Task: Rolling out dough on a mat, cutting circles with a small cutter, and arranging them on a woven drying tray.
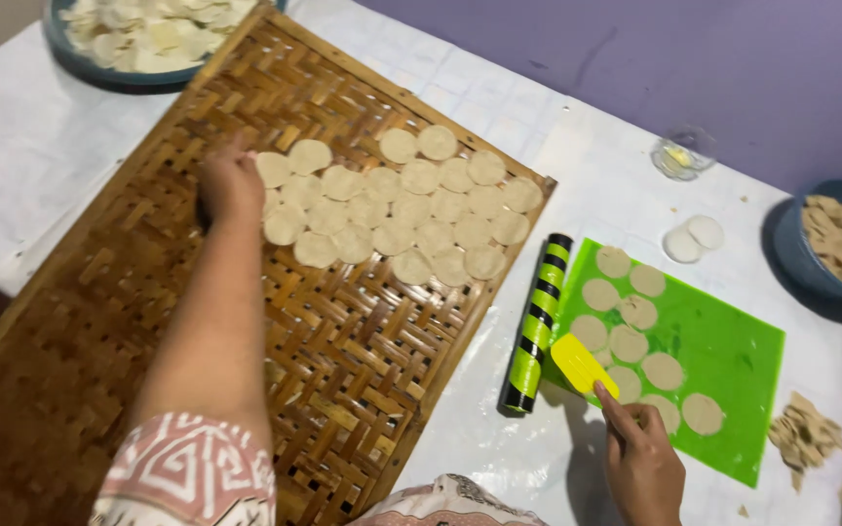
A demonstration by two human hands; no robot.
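Reaching across the woven bamboo tray (pixel 148 321), my left hand (pixel 229 185) is setting its fingertips down at the left end of the dough rounds on the tray (pixel 401 209), right beside the nearest round; the fingers are curled under and turned away from me, so I cannot tell whether they are pinching a round or just pressing one flat. Meanwhile my right hand (pixel 643 466) is gripping the handle of a yellow scraper (pixel 584 364), fingers wrapped tight around it, with the blade lying on the near left corner of the green mat (pixel 733 360).

I am judging that I am in the middle of moving cut rounds over: the rounds on the mat (pixel 635 341) are lying in two loose rows, waiting to be lifted, while the ones on the tray are packed in overlapping rows toward its far right end. A striped green and black rolling pin (pixel 536 326) is lying between tray and mat, just beside the scraper.

For the next lift I would be needing to slide the blade flat under a round so it is not stretching or tearing, then carry it over the rolling pin and lay it in the open weave near my left hand.
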